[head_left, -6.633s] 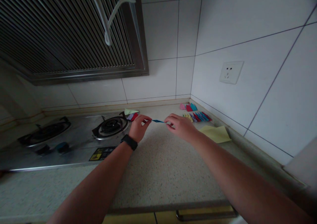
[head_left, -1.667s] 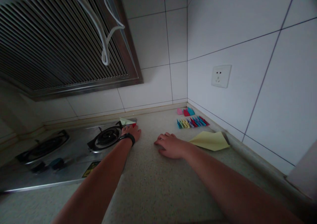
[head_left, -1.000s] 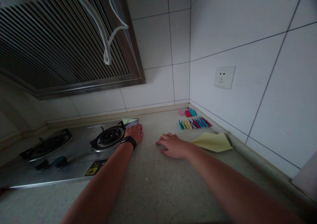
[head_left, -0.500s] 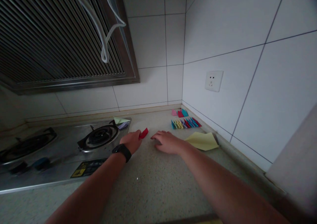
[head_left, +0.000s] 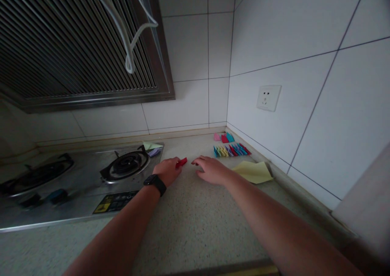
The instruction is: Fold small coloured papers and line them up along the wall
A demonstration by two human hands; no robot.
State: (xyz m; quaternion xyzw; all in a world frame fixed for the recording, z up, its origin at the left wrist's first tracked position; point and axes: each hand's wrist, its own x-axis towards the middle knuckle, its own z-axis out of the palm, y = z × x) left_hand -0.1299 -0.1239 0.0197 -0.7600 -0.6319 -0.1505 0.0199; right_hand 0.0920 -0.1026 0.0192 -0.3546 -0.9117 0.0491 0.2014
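We see a big white tiled wall (head_left: pixel 304 32) and a dark metal hood (head_left: pixel 76 44) with a white cord (head_left: pixel 131 56) hanging in front of it. Below is a speckled tabletop (head_left: pixel 195 219), and a shiny stove (head_left: pixel 76 186) with round burners sits on its left part. Our two arms reach out over the tabletop. Our left hand (head_left: pixel 167 171), with a black watch (head_left: pixel 154 182) on the wrist, rests low on the tabletop, and its grip is pinching a small red paper (head_left: pixel 182 161) between the fingertips. Our right hand (head_left: pixel 211 169) lies flat just beside it, fingers spread a little, holding nothing, with the fingertips near the red paper but not on it. A yellow sheet (head_left: pixel 252 172) lies to the right of that hand. Farther back, near the wall, there is a row of folded pieces (head_left: pixel 230 150) in many colors, and three more pieces (head_left: pixel 223 138) behind them. A few loose papers (head_left: pixel 152 148) sit on the corner of the stove. We think many pieces are already folded and lined up. The red paper looks like it is just starting, and the loose papers are still left to fold.
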